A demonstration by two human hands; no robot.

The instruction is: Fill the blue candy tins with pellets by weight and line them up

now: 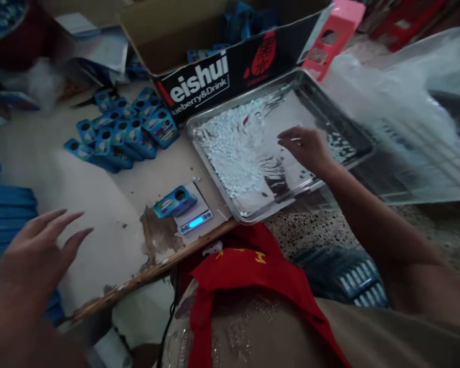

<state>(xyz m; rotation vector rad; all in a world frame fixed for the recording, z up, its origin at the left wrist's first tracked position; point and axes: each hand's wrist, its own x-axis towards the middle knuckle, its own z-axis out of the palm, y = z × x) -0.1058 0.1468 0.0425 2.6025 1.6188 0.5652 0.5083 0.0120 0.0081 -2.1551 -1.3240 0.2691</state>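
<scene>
My left hand [38,255] is held over the table's left side, its fingers apart and nothing in them. It is nearest to a stack of blue boxes [9,204]. Over a metal tray [249,217], my right hand [308,148] has its thumb and finger drawn together in a pinch; whatever may be between the tips is too small to make out. Small pale tablet-like pieces [230,148] cover the tray's left part, with a few at its right. A blue box with a round hole [174,202] lies on a small digital scale [195,222], whose display glows blue.
Several blue boxes with round holes [126,128] stand grouped at the table's back. Behind the tray is a black-printed cardboard carton [237,66] with blue boxes inside. A red plastic piece [329,41] and clear plastic sheeting [398,97] are at the right. The table's wooden edge [157,271] runs in front.
</scene>
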